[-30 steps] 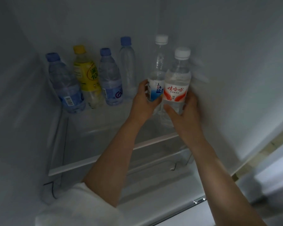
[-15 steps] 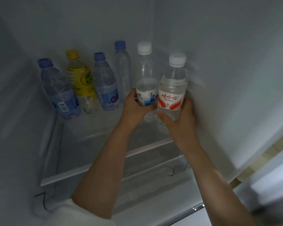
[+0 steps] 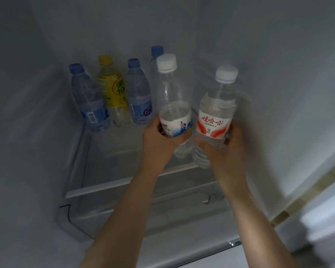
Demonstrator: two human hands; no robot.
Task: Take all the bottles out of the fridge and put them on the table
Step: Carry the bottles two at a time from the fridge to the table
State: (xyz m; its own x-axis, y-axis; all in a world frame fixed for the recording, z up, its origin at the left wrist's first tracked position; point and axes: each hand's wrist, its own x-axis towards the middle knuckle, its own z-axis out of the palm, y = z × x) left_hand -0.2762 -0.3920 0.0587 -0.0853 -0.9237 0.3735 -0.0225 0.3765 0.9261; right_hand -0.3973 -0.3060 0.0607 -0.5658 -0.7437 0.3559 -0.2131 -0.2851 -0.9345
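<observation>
Both hands grip bottles above the glass shelf (image 3: 112, 185): the left hand (image 3: 159, 140) wraps the blue-labelled bottle (image 3: 174, 113), the right hand (image 3: 224, 149) the red-labelled bottle (image 3: 215, 115). At the shelf's back stand a blue-capped bottle (image 3: 89, 101), a yellow bottle (image 3: 112, 93), another blue-capped bottle (image 3: 139, 95) and a clear blue-capped one (image 3: 155, 60).

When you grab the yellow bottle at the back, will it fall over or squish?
The yellow bottle looks tall and narrow, so a sideways nudge could probably tip it into the blue-capped bottles beside it. It seems nearly full, so likely heavy and firm, not squishy.
</observation>
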